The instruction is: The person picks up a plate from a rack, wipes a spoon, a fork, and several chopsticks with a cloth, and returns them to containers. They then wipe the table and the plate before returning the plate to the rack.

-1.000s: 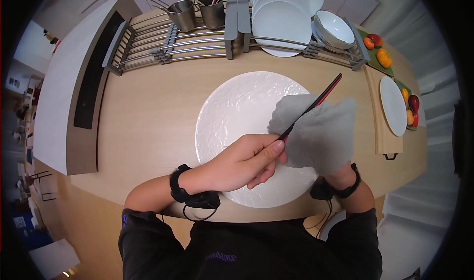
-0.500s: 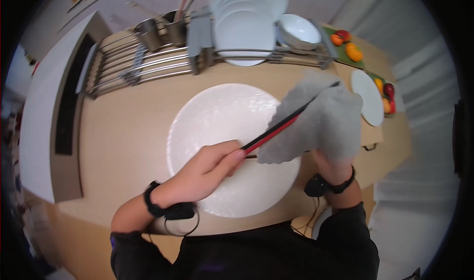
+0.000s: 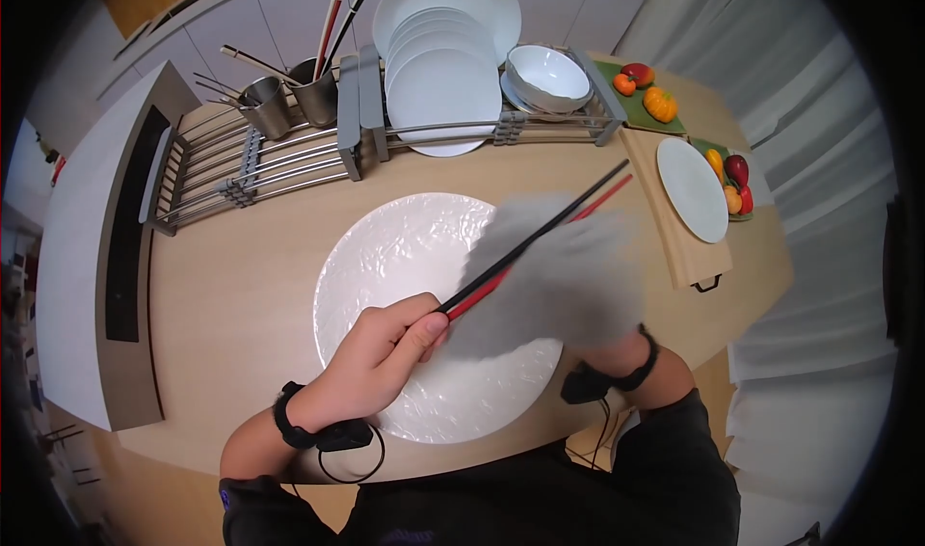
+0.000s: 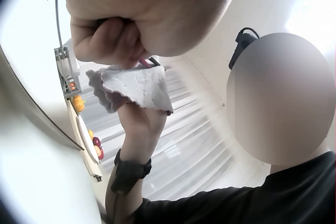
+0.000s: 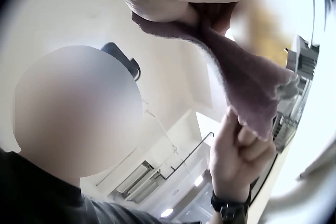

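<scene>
My left hand [image 3: 381,353] grips a pair of chopsticks [image 3: 520,249], one black and one red, near their lower ends. They slant up and to the right across a grey cloth [image 3: 578,291]. Most of my right hand [image 3: 617,355] is hidden under this cloth in the head view. In the right wrist view my fingers curl around the cloth [image 5: 244,79], whose mauve underside hangs toward my left hand [image 5: 241,155]. Below both hands lies a large white plate [image 3: 371,257] with a rippled surface.
A metal dish rack [image 3: 289,175] spans the back, with white plates [image 3: 443,98], bowls [image 3: 549,76] and metal cups [image 3: 265,107] of utensils. At right, a white oval plate [image 3: 692,189] lies on a wooden board [image 3: 665,213], near vegetables on green mats. A white box-like unit [image 3: 82,247] stands left.
The chopsticks have spread slightly apart at their far ends. The cloth moved up and right, then came back down and left around them. The head view has shifted.
</scene>
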`<state>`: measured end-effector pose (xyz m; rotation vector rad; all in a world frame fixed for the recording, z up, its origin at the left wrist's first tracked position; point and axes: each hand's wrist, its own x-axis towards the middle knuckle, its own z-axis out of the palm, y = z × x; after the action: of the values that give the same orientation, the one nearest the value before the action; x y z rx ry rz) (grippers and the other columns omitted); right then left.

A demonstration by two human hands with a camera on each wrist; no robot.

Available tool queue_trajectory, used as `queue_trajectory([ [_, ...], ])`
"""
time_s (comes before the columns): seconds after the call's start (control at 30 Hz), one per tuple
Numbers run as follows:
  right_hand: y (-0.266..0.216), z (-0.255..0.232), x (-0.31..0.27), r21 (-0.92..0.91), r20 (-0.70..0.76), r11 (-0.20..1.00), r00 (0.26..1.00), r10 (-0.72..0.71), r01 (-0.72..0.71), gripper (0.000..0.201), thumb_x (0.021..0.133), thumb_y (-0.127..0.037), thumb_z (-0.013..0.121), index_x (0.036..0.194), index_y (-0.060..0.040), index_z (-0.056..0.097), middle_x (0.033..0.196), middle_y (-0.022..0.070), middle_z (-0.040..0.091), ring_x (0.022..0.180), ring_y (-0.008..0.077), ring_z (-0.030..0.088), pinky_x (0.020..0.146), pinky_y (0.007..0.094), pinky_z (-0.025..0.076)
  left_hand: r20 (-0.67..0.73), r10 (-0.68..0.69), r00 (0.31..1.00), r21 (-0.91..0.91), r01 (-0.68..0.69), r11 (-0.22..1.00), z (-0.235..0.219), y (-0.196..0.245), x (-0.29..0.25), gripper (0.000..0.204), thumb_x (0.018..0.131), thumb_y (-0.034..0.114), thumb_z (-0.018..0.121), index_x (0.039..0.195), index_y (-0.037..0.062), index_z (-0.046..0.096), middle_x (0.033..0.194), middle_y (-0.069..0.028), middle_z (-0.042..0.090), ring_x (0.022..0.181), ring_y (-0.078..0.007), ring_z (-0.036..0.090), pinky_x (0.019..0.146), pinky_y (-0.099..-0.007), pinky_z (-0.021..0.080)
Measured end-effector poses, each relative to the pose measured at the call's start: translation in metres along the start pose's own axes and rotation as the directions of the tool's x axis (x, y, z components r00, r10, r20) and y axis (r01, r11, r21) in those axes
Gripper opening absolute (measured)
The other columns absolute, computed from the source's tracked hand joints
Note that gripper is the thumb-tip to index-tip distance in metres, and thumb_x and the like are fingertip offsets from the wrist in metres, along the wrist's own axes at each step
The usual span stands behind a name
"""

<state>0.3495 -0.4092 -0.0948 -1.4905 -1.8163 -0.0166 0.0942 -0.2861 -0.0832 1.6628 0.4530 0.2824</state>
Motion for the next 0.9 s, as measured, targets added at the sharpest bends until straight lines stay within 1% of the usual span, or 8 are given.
queue_trajectory([
  [0.17,-0.020,-0.017,0.021,0.823,-0.050,0.520,0.884,0.465,-0.227,0.027,0.098,-0.021,0.067,0.121,-0.0076,0.061,0.122,0.0071,0.062,0.113,0.0221,0.061,0.101,0.0363,0.047,0.021,0.044,0.999,0.071,-0.045,0.996,-0.010,-0.005,0.000,0.034,0.110,0.024,0.048,0.086,0.0014,0.056,0.066,-0.0031,0.050,0.062,-0.0123,0.045,0.060,-0.0292,0.040],
  [0.27,-0.021,0.011,0.003,0.402,-0.015,0.872,0.950,0.311,-0.279,0.030,0.099,-0.023,0.065,0.124,-0.0068,0.059,0.121,0.0071,0.062,0.111,0.0206,0.061,0.102,0.0357,0.047,0.033,0.036,0.999,0.056,-0.038,0.998,-0.012,-0.010,0.000,0.034,0.110,0.024,0.048,0.085,0.0016,0.055,0.066,-0.0033,0.052,0.062,-0.0128,0.046,0.060,-0.0294,0.040],
  [0.37,-0.025,0.023,0.000,-0.059,0.200,0.994,0.977,-0.076,0.089,0.032,0.098,-0.021,0.066,0.126,-0.0062,0.058,0.118,0.0066,0.064,0.108,0.0190,0.063,0.101,0.0344,0.047,0.044,0.034,0.998,0.058,-0.037,0.998,-0.009,-0.007,0.000,0.034,0.110,0.024,0.049,0.085,0.0019,0.056,0.066,-0.0037,0.053,0.061,-0.0134,0.046,0.059,-0.0295,0.040],
  [0.57,-0.008,-0.008,0.004,0.237,-0.046,0.965,0.991,0.125,-0.111,0.030,0.096,-0.015,0.065,0.124,-0.0050,0.059,0.116,0.0064,0.066,0.103,0.0179,0.064,0.093,0.0314,0.051,0.006,0.086,0.996,0.118,-0.086,0.989,-0.011,0.002,0.001,0.034,0.109,0.023,0.049,0.084,0.0017,0.056,0.063,-0.0053,0.051,0.057,-0.0151,0.044,0.057,-0.0304,0.039],
  [0.67,-0.017,-0.024,0.024,0.662,-0.077,0.710,0.922,0.380,-0.238,0.030,0.098,-0.017,0.063,0.125,-0.0044,0.058,0.120,0.0078,0.065,0.105,0.0177,0.063,0.093,0.0311,0.052,0.012,0.120,0.993,0.122,-0.120,0.985,-0.016,-0.001,0.001,0.034,0.109,0.024,0.049,0.084,0.0018,0.056,0.062,-0.0057,0.050,0.055,-0.0154,0.044,0.056,-0.0307,0.039],
  [0.8,0.003,-0.027,0.006,0.141,-0.130,0.925,0.920,0.370,-0.353,0.034,0.099,-0.018,0.065,0.130,-0.0052,0.059,0.127,0.0063,0.064,0.113,0.0201,0.062,0.100,0.0334,0.051,0.054,0.112,0.992,0.118,-0.118,0.986,-0.021,0.001,0.001,0.035,0.109,0.024,0.049,0.083,0.0020,0.055,0.062,-0.0050,0.049,0.057,-0.0145,0.044,0.056,-0.0305,0.038],
  [0.87,-0.005,-0.031,0.003,0.461,-0.221,0.838,0.877,0.428,-0.292,0.036,0.098,-0.017,0.067,0.131,-0.0053,0.059,0.130,0.0052,0.064,0.116,0.0211,0.061,0.101,0.0341,0.050,0.061,0.103,0.993,0.110,-0.109,0.988,-0.023,0.001,0.000,0.036,0.110,0.025,0.048,0.082,0.0023,0.055,0.063,-0.0036,0.048,0.058,-0.0131,0.043,0.057,-0.0299,0.038],
  [0.9,-0.017,-0.037,0.001,0.807,-0.258,0.582,0.829,0.496,-0.098,0.037,0.098,-0.016,0.067,0.132,-0.0050,0.059,0.131,0.0053,0.064,0.117,0.0208,0.061,0.101,0.0339,0.050,0.053,0.100,0.994,0.108,-0.105,0.989,-0.024,0.000,-0.001,0.037,0.110,0.026,0.048,0.082,0.0025,0.054,0.063,-0.0024,0.047,0.059,-0.0120,0.043,0.057,-0.0294,0.037],
])
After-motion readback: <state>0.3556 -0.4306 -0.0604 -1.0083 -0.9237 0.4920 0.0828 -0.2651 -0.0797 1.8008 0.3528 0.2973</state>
